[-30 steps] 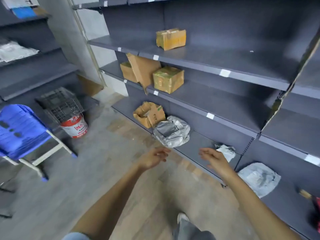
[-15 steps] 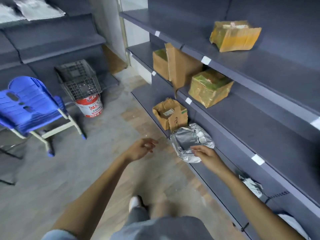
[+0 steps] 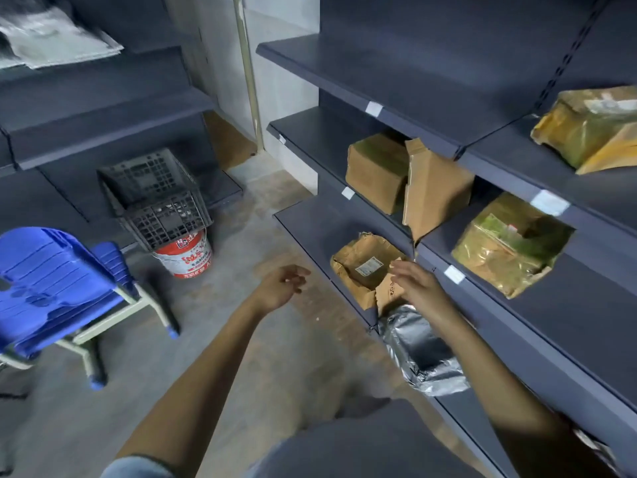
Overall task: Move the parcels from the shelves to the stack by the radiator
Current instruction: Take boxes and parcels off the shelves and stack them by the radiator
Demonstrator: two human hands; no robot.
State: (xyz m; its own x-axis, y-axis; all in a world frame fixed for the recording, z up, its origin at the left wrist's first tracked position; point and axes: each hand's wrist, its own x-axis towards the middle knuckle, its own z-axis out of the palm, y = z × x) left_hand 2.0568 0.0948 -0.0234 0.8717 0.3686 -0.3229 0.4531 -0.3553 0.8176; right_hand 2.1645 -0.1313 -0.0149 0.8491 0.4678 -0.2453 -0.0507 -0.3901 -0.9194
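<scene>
Dark grey shelves (image 3: 396,108) run along the right. On the bottom shelf lies a crumpled brown paper parcel (image 3: 362,267) with a white label, and a silver foil parcel (image 3: 420,353) lies right behind it. My right hand (image 3: 417,288) hovers over the brown parcel's near edge, fingers spread, holding nothing. My left hand (image 3: 279,288) hangs over the floor, left of the shelf, fingers loosely curled and empty. The middle shelf holds a brown box (image 3: 375,170), a torn cardboard piece (image 3: 434,191) and a yellow taped box (image 3: 506,243). Another yellow parcel (image 3: 586,129) sits higher up.
A blue plastic chair (image 3: 51,288) stands at the left. A dark crate (image 3: 155,198) rests on a red and white bucket (image 3: 186,257). More grey shelving (image 3: 103,122) lines the left wall, with grey bags (image 3: 51,39) on top. Concrete floor lies between.
I have stepped closer and the view swung left. My right hand moved from the silver parcel forward to the brown paper parcel. My left hand stayed out over the floor.
</scene>
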